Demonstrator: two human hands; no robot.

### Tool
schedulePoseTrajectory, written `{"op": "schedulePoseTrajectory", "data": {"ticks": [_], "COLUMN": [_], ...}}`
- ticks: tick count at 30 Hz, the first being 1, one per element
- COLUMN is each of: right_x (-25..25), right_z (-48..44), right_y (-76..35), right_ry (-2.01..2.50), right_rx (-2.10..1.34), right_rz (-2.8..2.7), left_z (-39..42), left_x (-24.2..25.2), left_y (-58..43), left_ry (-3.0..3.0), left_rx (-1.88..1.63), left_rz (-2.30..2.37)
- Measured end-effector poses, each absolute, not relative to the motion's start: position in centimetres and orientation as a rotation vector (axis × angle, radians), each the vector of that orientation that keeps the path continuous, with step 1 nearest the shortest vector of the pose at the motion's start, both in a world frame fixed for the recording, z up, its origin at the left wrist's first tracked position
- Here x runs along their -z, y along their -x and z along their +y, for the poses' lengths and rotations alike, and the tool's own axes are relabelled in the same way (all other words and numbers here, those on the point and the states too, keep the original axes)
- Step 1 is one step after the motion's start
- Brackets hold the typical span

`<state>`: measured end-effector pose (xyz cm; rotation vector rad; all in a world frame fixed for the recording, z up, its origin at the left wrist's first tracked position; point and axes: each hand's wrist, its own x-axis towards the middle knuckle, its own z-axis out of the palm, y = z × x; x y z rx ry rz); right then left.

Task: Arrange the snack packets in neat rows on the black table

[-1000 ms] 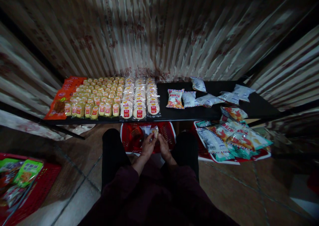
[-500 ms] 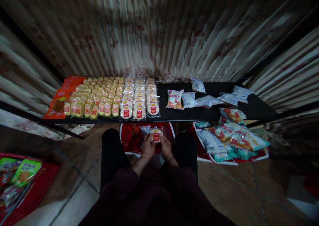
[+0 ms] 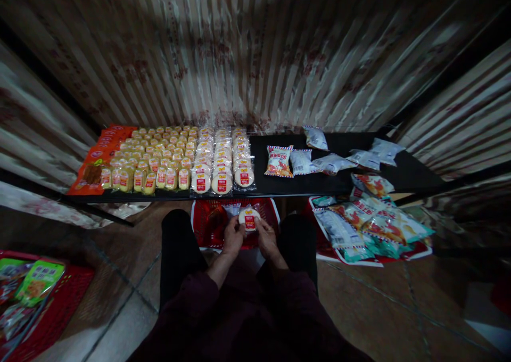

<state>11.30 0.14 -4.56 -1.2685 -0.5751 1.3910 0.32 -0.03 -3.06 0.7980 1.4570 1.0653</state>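
Between my two hands is a round, pale packaged rice cracker (image 3: 249, 220) with a red label facing up. My left hand (image 3: 233, 236) grips its left edge and my right hand (image 3: 266, 237) its right edge. Right below them a red basket (image 3: 207, 213) stands between my knees, with a few packets inside. In front, on the black shelf (image 3: 259, 187), matching wrapped crackers (image 3: 222, 182) lie overlapped in three columns. Many small yellow wrapped cakes (image 3: 159, 159) stand in rows to their left.
An orange packet (image 3: 95, 162) lies at the shelf's left end. Several white snack bags (image 3: 279, 161) are scattered over its right half. A basket heaped with snack bags (image 3: 359, 223) is at right; another red basket (image 3: 75, 293) sits lower left. Striped curtains (image 3: 239, 53) hang behind.
The cracker between my hands has turned more face-up, so its round front shows more fully. My hands have shifted only slightly, and the goods on the shelf keep their arrangement.
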Motion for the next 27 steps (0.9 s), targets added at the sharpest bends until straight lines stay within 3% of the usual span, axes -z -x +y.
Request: {"op": "schedulePoseTrajectory", "data": {"ticks": [14,27], "right_x": [3.4,-2.7], "right_z": [0.8,3.9], "right_y": [-12.2,-12.2], "right_ry": [1.141,1.199], "right_rx": [-1.446,-1.29], "right_rz": [-0.647,-0.908], "left_z": [0.4,2.7], "left_x": [1.6,-1.0], "left_y": [0.0,-0.1], "left_ry": [-1.095,-1.281], "left_rx": [-1.201,-1.338], "left_rz": [1.497,1.527]}}
